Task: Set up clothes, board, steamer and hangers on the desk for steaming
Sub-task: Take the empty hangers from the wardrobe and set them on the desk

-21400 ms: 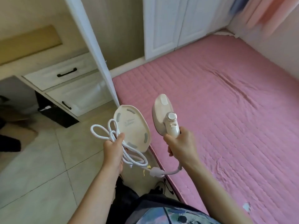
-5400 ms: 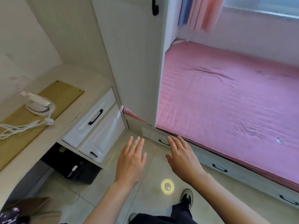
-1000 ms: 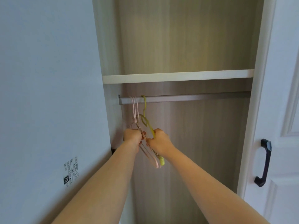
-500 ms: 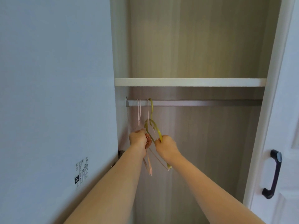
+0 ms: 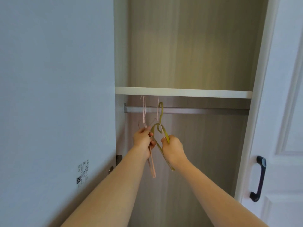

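A: What is nearest to the camera?

B: Two bare forearms, they reach up and forward into an open wardrobe. The left hand is closed around the pink hangers — the fingers are curled on the thin wires, just under the necks. The right hand is closed on the yellow-green hanger, it grips one shoulder of it.

A: Are the two hands touching?

B: They are close, side by side, but a small gap is between them. The lower ends of the hangers stick out below both hands.

A: And where are the hooks?

B: Up at the metal rail. The pink hooks reach above the rail, almost to the white shelf; the yellow-green hook is at the height of the rail. If they rest on the rail or are lifted free — this I cannot tell.

A: What is around?

B: On the left is the open door, pale, with a small label low on it. On the right is a white door with a dark handle. Behind everything is the wood-grain back wall of the wardrobe.
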The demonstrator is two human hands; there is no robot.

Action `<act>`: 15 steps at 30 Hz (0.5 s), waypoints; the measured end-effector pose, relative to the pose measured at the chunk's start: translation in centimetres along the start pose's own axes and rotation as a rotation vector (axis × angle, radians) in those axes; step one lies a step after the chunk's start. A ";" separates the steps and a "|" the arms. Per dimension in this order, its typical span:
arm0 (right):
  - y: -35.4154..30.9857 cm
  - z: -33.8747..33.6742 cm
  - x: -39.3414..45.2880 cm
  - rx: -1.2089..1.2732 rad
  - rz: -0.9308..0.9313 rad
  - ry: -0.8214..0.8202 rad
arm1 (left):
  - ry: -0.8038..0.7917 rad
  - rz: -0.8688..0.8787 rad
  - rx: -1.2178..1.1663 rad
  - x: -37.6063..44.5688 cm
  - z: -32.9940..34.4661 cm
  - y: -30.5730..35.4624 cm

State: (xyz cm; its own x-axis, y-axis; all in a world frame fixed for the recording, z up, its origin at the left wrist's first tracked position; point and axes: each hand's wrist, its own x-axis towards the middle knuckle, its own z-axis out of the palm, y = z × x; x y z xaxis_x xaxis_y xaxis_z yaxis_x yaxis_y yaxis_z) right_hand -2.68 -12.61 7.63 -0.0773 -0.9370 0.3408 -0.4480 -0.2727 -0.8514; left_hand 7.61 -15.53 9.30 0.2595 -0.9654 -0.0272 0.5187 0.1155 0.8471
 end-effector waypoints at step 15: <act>-0.3 -1.6 -1.0 -0.044 -0.003 0.015 | -0.065 -0.069 0.041 -3.9 -1.0 0.3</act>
State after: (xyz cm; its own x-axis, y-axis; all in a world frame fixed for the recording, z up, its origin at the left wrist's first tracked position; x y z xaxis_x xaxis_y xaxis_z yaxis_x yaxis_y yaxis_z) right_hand -3.92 -11.21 8.16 -0.0891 -0.9328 0.3492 -0.4872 -0.2650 -0.8321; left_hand 7.55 -11.52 9.16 0.1705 -0.9840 -0.0525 0.4992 0.0403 0.8656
